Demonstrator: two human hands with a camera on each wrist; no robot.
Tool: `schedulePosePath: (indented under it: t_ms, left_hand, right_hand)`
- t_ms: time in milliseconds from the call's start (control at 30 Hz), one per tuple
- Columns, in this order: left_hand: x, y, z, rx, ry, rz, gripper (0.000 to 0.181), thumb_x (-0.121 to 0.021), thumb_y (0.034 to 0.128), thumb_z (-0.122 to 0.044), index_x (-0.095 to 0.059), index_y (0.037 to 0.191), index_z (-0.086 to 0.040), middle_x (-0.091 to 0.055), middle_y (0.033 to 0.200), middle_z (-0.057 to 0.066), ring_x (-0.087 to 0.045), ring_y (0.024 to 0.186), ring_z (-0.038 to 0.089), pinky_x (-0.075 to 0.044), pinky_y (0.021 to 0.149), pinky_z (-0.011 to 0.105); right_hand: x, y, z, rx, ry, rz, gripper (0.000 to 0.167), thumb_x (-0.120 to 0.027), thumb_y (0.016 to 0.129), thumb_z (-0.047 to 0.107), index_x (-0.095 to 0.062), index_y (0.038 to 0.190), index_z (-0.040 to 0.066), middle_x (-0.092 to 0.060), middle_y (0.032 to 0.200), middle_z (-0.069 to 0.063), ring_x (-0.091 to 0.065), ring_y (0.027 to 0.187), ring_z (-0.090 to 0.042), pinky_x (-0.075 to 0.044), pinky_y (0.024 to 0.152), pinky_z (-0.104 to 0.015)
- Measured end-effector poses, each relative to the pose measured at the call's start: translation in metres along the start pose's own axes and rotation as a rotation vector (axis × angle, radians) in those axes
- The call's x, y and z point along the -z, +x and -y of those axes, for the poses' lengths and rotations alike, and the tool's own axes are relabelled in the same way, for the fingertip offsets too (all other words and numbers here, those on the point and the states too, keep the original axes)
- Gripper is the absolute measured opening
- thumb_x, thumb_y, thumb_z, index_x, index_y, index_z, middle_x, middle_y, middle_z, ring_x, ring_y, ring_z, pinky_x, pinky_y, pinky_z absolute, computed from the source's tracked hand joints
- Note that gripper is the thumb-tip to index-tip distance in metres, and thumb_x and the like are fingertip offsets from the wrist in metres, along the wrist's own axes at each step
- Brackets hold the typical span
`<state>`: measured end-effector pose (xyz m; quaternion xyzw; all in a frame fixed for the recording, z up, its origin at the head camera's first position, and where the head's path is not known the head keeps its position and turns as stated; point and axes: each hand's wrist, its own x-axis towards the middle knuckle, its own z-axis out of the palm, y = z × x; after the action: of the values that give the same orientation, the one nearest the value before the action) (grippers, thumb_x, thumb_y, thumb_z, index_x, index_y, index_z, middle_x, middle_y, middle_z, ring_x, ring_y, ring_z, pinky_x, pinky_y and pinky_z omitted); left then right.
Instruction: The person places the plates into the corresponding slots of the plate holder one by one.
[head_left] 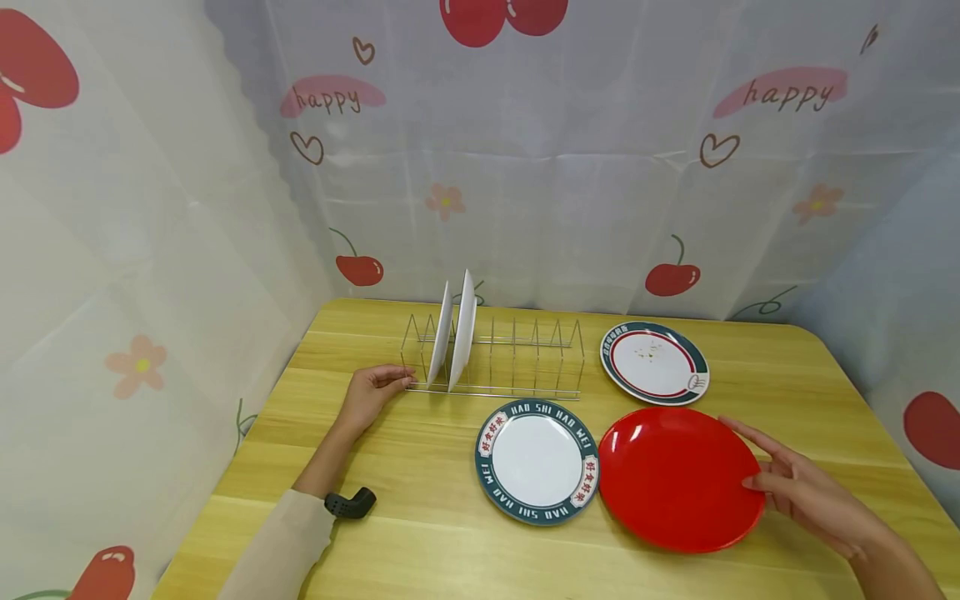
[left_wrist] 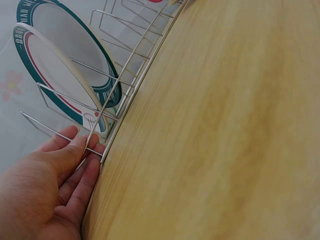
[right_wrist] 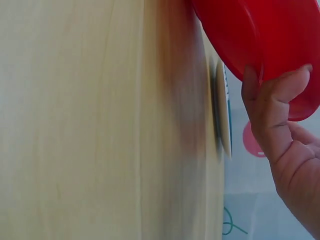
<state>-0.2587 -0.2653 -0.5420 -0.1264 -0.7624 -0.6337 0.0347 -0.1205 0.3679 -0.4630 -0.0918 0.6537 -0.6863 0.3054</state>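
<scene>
My left hand (head_left: 377, 390) pinches the left end of a wire plate rack (head_left: 536, 392) between thumb and fingers, seen closely in the left wrist view. Two plates stand upright in its left slots: a white-centred plate with a red ring (left_wrist: 56, 75) and a green-rimmed plate (left_wrist: 95, 42) behind it. On the right, my right hand (head_left: 813, 500) holds a red plate (head_left: 678, 479) by its right edge, thumb on the upper face. The right wrist view shows this red plate tilted and raised off the table, some fingers hidden behind it.
A green-rimmed plate with lettering (head_left: 536, 462) lies flat in front of the rack, beside the red plate. Another plate with a red ring (head_left: 652, 362) lies right of the rack. Printed curtains (head_left: 562, 217) border the wooden table (head_left: 420, 533) at the back and sides.
</scene>
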Motion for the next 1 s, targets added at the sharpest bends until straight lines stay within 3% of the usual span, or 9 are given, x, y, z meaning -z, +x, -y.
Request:
schedulePosePath:
  t_ms: [133,400,700,1000]
  left_hand:
    - [0.000,0.001,0.000,0.005,-0.005,-0.003,0.021,-0.071,0.0939,-0.003,-0.074,0.112,0.008,-0.073,0.109,0.024,-0.075,0.096,0.022,-0.061,0.084,0.024]
    - [0.000,0.002,-0.002,0.011,0.025,0.000,0.020,-0.066,0.0953,0.006,-0.070,0.113,0.014,-0.071,0.110,0.029,-0.072,0.101,0.040,-0.061,0.085,0.029]
    - [-0.001,0.000,-0.001,-0.001,-0.015,0.006,0.021,-0.070,0.0945,-0.003,-0.074,0.112,0.008,-0.073,0.109,0.025,-0.073,0.099,0.034,-0.061,0.086,0.028]
    - [-0.001,0.000,0.000,-0.009,-0.023,0.001,0.019,-0.070,0.0942,-0.001,-0.075,0.111,0.005,-0.074,0.108,0.021,-0.075,0.096,0.023,-0.061,0.086,0.027]
  right_hand:
    - [-0.006,0.000,0.002,0.047,0.008,-0.015,0.072,-0.039,0.107,-0.002,-0.019,0.163,0.039,-0.053,0.140,0.024,-0.066,0.111,-0.024,-0.060,0.090,-0.050]
    - [-0.017,-0.001,0.011,0.139,-0.024,-0.035,0.071,-0.035,0.108,-0.004,-0.009,0.165,0.028,-0.051,0.144,0.018,-0.066,0.111,-0.024,-0.059,0.083,-0.059]
    - [-0.030,0.000,0.022,0.155,-0.123,-0.143,0.069,-0.040,0.107,-0.002,-0.015,0.165,0.027,-0.048,0.143,0.016,-0.063,0.109,-0.019,-0.062,0.077,-0.056]
    - [-0.038,0.000,0.044,0.227,-0.165,-0.209,0.071,-0.041,0.107,-0.003,-0.015,0.165,0.027,-0.046,0.142,0.012,-0.064,0.107,-0.015,-0.063,0.075,-0.053]
